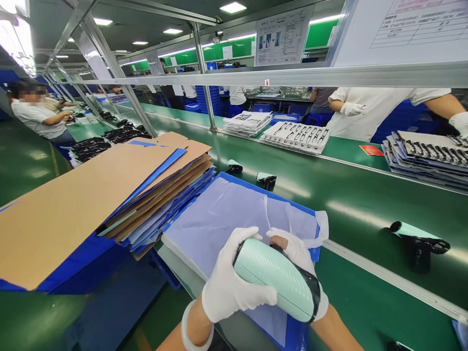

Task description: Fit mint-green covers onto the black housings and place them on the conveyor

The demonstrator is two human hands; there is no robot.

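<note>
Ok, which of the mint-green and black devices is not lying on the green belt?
The ribbed mint-green device held between the white-gloved left hand and right hand; one, a second and a third lie on the belt.

1. We can't see the underside of the mint-green ribbed casing (274, 278); the white-gloved left hand (234, 285) and right hand (294, 253) wrap around it and block the view.
2. We lose both forearms and the blue-edged tray (292, 336) at the bottom edge.
3. We find the stack of trays (427, 156) cut off by the right edge, and a metal rail (292, 75) hides the co-worker (376, 112) above the shoulders.
4. We can't read the printed sheet (413, 24), which the top edge also cuts, or the wall chart (283, 36).
5. We can't make out the individual black parts (89, 148) at the far left; they're too small.
</note>
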